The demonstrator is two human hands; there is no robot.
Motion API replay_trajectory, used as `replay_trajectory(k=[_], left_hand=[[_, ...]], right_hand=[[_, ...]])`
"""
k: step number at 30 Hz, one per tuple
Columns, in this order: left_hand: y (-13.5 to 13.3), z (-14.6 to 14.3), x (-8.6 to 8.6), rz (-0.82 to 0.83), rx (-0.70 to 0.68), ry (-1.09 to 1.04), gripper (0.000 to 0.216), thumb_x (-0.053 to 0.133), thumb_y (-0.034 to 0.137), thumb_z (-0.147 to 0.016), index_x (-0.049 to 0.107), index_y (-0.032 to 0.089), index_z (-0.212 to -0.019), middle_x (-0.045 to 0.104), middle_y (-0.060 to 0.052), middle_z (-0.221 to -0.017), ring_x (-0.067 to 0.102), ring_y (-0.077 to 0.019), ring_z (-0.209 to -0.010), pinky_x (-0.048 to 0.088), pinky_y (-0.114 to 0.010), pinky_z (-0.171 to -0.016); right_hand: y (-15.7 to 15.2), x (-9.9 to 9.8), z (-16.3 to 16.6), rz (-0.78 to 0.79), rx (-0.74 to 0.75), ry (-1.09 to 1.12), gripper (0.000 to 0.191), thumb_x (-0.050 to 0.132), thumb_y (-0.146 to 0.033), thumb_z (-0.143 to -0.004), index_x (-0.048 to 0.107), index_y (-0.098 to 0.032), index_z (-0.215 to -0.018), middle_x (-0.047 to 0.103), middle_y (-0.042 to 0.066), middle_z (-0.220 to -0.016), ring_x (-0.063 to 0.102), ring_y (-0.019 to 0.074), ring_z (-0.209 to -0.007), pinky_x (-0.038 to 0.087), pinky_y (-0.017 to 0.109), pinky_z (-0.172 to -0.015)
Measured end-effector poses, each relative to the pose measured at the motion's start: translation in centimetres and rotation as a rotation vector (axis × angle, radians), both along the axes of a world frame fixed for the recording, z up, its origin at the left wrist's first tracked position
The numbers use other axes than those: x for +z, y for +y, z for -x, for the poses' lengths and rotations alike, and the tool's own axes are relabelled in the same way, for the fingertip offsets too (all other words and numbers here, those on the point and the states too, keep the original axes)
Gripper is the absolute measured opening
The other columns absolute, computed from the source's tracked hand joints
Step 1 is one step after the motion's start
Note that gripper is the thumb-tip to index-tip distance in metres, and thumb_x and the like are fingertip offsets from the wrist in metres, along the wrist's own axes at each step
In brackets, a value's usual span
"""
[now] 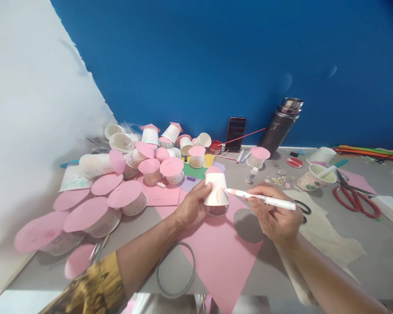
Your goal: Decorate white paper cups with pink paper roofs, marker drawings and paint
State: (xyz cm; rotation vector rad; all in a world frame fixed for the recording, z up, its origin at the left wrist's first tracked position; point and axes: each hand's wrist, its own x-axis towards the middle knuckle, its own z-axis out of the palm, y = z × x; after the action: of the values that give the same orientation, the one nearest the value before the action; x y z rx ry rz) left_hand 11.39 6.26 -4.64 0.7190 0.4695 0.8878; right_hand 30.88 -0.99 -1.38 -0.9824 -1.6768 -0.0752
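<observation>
My left hand [193,205] grips an upturned white paper cup [216,188] with a pink disc on top, standing on a sheet of pink paper [219,248]. My right hand [275,213] pinches a white marker pen [265,199], held level, its tip touching the cup's right side. A round hole is cut in the pink sheet just right of the cup.
Several pink-topped cups [127,174] are heaped at the left. Red scissors [356,196], a dark flask [280,124], a phone [236,132], a paper cup with a stick [314,176] and coloured sticks [370,151] lie at the back and right. A ring [175,270] rests near the front edge.
</observation>
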Motion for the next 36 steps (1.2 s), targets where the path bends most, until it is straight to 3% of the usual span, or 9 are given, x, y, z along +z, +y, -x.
replay_trajectory(k=[13, 19, 24, 36], left_hand=[[-0.44, -0.05, 0.48, -0.049, -0.018, 0.065, 0.053, 0.087, 0.049, -0.077, 0.069, 0.014, -0.113, 0.071, -0.008, -0.095, 0.065, -0.0209, -0.086, 0.052, -0.032, -0.079], [-0.40, -0.09, 0.24, -0.056, -0.016, 0.040, 0.049, 0.087, 0.047, -0.079, 0.070, 0.014, -0.111, 0.070, -0.007, -0.094, 0.064, -0.0171, -0.082, 0.050, -0.028, -0.076], [-0.60, -0.10, 0.50, -0.067, -0.015, 0.059, 0.050, 0.085, 0.047, -0.081, 0.070, 0.015, -0.116, 0.071, -0.007, -0.095, 0.065, -0.0198, -0.086, 0.051, -0.030, -0.079], [-0.56, -0.13, 0.70, -0.083, -0.029, 0.047, 0.043, 0.082, 0.047, -0.083, 0.070, 0.015, -0.110, 0.071, -0.008, -0.091, 0.065, -0.0214, -0.084, 0.051, -0.033, -0.080]], right_hand=[[0.04, -0.33, -0.18, 0.040, 0.077, -0.007, 0.006, 0.067, -0.017, -0.096, 0.069, -0.021, -0.099, 0.069, -0.001, -0.075, 0.060, 0.0139, -0.062, 0.048, 0.027, -0.061], [0.05, -0.15, -0.10, 0.043, 0.030, -0.011, 0.005, 0.066, -0.017, -0.096, 0.069, -0.022, -0.098, 0.068, -0.001, -0.075, 0.059, 0.0138, -0.060, 0.047, 0.027, -0.060], [0.02, 0.07, 0.01, 0.060, 0.096, -0.025, 0.005, 0.065, -0.017, -0.096, 0.068, -0.021, -0.096, 0.067, 0.000, -0.072, 0.059, 0.0146, -0.060, 0.048, 0.028, -0.060], [-0.05, 0.16, 0.10, 0.054, 0.072, 0.015, 0.005, 0.066, -0.018, -0.095, 0.070, -0.021, -0.093, 0.070, 0.001, -0.073, 0.063, 0.0155, -0.060, 0.049, 0.028, -0.057]])
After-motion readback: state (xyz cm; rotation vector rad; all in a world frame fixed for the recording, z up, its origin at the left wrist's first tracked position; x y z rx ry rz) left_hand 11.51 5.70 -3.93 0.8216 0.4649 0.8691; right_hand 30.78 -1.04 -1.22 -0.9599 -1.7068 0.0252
